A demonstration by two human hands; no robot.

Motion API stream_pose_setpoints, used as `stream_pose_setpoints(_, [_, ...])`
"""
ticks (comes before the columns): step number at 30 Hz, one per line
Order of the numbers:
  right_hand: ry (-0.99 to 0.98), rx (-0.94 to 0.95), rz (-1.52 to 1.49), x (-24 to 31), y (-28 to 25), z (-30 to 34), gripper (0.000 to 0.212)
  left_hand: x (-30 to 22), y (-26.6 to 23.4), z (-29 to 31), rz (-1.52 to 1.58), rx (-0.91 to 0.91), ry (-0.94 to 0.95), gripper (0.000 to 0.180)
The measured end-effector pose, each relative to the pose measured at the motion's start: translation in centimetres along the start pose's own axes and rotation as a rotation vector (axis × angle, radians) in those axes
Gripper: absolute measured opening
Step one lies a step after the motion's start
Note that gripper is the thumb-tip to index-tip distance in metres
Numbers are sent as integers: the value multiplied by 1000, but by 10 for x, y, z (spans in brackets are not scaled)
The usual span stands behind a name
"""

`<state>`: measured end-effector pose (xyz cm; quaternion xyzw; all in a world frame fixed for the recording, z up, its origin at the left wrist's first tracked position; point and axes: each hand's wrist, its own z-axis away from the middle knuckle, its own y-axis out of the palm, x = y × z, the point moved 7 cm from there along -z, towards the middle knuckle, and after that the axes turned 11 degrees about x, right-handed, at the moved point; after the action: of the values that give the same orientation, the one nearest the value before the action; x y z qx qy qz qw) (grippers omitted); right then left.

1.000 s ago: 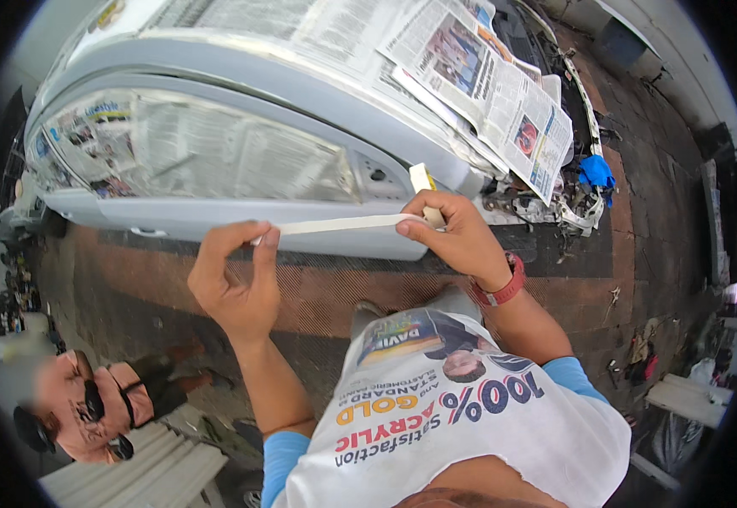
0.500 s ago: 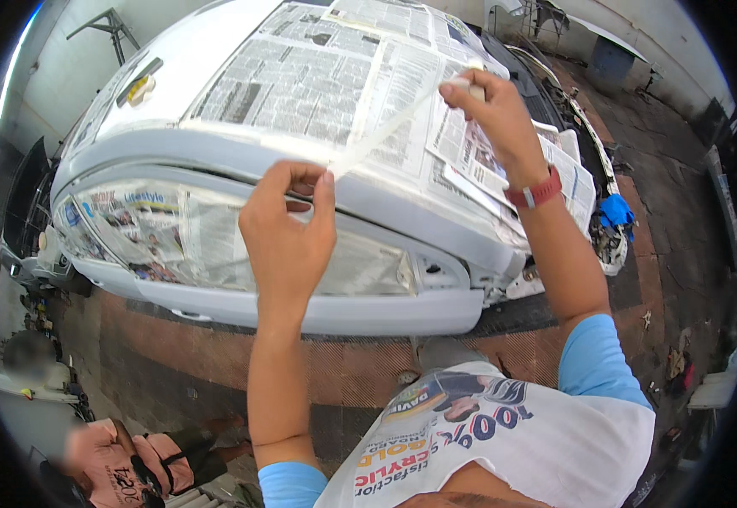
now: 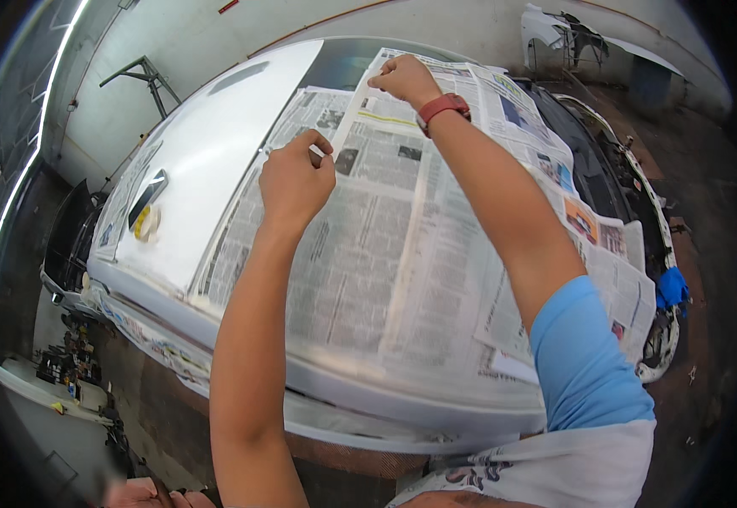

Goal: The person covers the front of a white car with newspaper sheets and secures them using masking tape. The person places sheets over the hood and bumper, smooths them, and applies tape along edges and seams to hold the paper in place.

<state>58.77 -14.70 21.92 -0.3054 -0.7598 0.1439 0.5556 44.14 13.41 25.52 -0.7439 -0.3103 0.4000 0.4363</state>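
Note:
A pale strip of masking tape (image 3: 352, 117) stretches between my two hands above a newspaper-covered car. My left hand (image 3: 299, 179) has its fingers pinched at the near end of the strip, over the left part of the newspaper. Farther away, my right hand (image 3: 407, 80), with a red band at the wrist, pinches the other end near the far edge of the paper. Newspaper sheets (image 3: 347, 254) lie over the car's top, joined by pale tape bands. Bare white bodywork (image 3: 224, 144) shows left of them.
A tape roll with a yellow core (image 3: 146, 223) and a flat dark rectangular object (image 3: 148, 193) rest on the white bodywork. Exposed front-end parts and a blue cloth-like piece (image 3: 672, 288) are at the right. A metal stand (image 3: 144, 80) stands by the back wall. A person's pinkish clothing (image 3: 161, 495) shows lower left.
Both hands have moved farther across the car, with the tape strip still between them. My right hand has moved left and my view has shifted toward the car's far side.

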Motion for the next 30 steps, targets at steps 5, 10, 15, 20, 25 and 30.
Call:
stream_pose_setpoints(5, [37,-211,125,-22,27,-71,31,17,20,-79,-186,5,58,22])
stream_pose_setpoints(10, [107,-228,260,-39,47,-104,37,37,46,-131,-82,24,74,20])
stream_pose_setpoints(15, [106,-136,374,-43,64,-126,34,40,60,-157,-178,67,170,22])
stream_pose_setpoints(20, [78,-224,490,-58,82,-137,22,58,76,-186,-70,218,76,32])
stream_pose_setpoints(25, [41,-329,424,-59,87,-144,22,63,72,-178,-137,312,116,34])
stream_pose_setpoints(30, [-95,-251,926,-66,108,-155,19,28,82,-140,-773,154,528,29])
